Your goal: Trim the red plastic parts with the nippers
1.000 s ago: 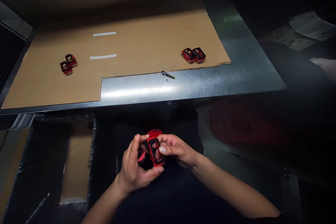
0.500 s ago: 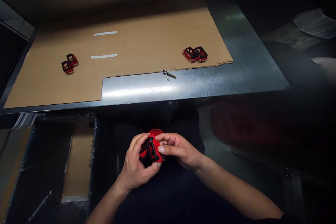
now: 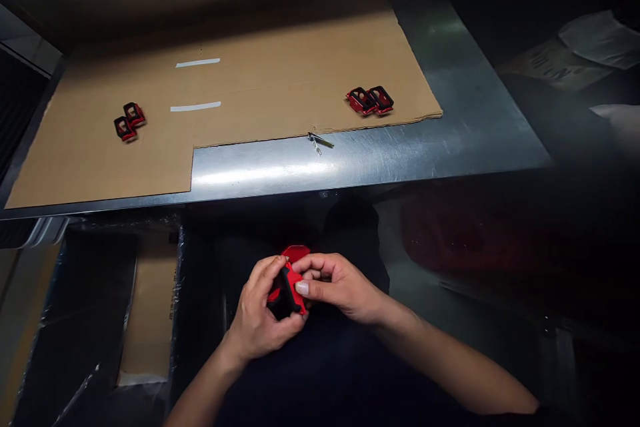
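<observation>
A red-and-black plastic part (image 3: 295, 285) is held between both hands in front of my body, below the table's edge. My left hand (image 3: 259, 310) is closed around its left side, with the thumb underneath and the fingertips at the top. From the right, my right hand (image 3: 345, 287) pinches its red face, thumb in front and fingers behind. Behind the part a flat red piece (image 3: 297, 253) shows, and I cannot tell whether it is joined to it. The fingers hide much of the part.
On the cardboard sheet (image 3: 280, 80) lie two red-and-black frames (image 3: 370, 101) at the right and two more frames (image 3: 129, 122) at the left. A small nail clipper (image 3: 320, 141) rests by the metal table's (image 3: 260, 170) front edge. Below left stands a plastic-lined box (image 3: 95, 280).
The part has turned in my hands: its black-edged opening has swung out of sight, and more of its red face shows. Both hands keep their grip almost in place.
</observation>
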A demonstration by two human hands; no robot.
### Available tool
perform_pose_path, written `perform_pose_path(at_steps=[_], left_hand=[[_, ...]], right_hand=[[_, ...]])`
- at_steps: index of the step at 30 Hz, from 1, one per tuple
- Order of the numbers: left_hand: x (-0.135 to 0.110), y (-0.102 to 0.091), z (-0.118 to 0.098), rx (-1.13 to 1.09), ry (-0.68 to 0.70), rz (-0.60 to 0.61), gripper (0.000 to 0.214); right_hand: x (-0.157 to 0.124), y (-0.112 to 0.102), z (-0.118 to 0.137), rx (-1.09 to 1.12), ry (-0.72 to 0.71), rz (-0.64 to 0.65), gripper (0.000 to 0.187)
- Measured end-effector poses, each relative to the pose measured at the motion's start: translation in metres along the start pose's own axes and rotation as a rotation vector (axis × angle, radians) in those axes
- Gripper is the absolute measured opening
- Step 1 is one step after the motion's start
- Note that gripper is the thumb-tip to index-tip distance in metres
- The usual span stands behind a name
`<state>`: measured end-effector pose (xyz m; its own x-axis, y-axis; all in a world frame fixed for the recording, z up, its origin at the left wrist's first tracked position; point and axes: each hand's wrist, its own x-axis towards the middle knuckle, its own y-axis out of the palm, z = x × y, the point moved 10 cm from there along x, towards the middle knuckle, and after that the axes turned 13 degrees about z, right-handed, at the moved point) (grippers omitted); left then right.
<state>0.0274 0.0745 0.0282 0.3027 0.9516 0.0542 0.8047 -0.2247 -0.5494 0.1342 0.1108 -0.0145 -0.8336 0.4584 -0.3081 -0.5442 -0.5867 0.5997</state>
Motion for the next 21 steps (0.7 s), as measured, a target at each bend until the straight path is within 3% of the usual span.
perform_pose_path(at_steps=[6,12,21], left_hand=[[-0.011,-0.012,0.01,-0.289,0.023,-0.117,0.07],[-0.015,-0.011,0.013,-0.342,0.022,-0.136,0.072],[-0.017,-0.005,0.028,-0.447,-0.064,-0.129,0.075]], right_hand=[[-0.012,-0.014,0.022,-0.313,-0.062,-0.158,0.026],[-0.008,0.005,0.019,-0.436,0.014,-0.046,0.025],[-0.005,0.005,0.012,-0.401,0.034,-0.026,0.024]])
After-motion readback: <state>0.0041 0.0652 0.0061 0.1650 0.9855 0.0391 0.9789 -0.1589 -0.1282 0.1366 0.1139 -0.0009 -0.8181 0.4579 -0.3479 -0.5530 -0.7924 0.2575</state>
